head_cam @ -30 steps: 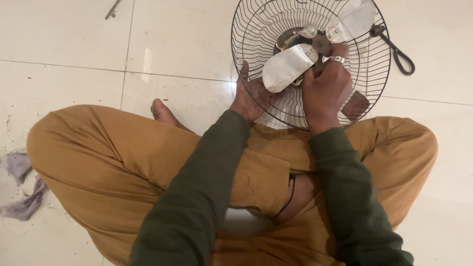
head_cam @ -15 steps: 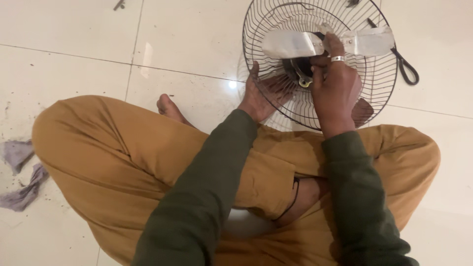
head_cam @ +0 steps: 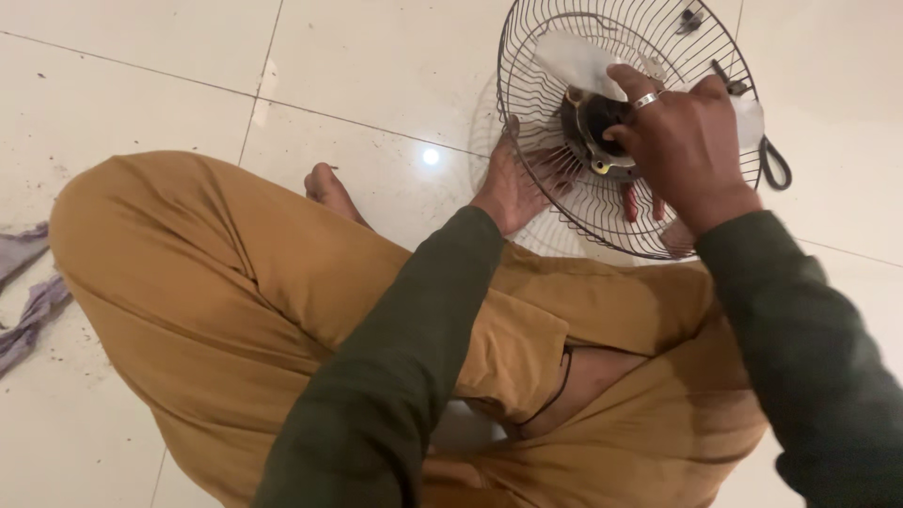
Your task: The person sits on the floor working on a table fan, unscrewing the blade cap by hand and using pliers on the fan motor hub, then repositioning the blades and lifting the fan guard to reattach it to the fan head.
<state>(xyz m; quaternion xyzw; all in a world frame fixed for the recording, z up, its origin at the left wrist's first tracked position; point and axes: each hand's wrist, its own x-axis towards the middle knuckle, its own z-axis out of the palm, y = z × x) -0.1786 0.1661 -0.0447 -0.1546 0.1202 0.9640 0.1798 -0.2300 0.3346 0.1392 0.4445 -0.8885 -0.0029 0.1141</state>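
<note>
Our right hand [head_cam: 685, 141] sat on the fan's middle hub [head_cam: 594, 127], fingers curled around it. Our left hand [head_cam: 515, 188] held the wire fan guard [head_cam: 546, 56] on the floor [head_cam: 141, 85], just left of the hub, fingers spread on the wires.

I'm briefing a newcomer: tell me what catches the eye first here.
The round wire fan guard at upper right stands out, resting on the pale tiled floor before a cross-legged person in mustard trousers. The left hand grips its near rim, while the right hand, wearing a ring, lies over the dark hub among the translucent blades.
</note>
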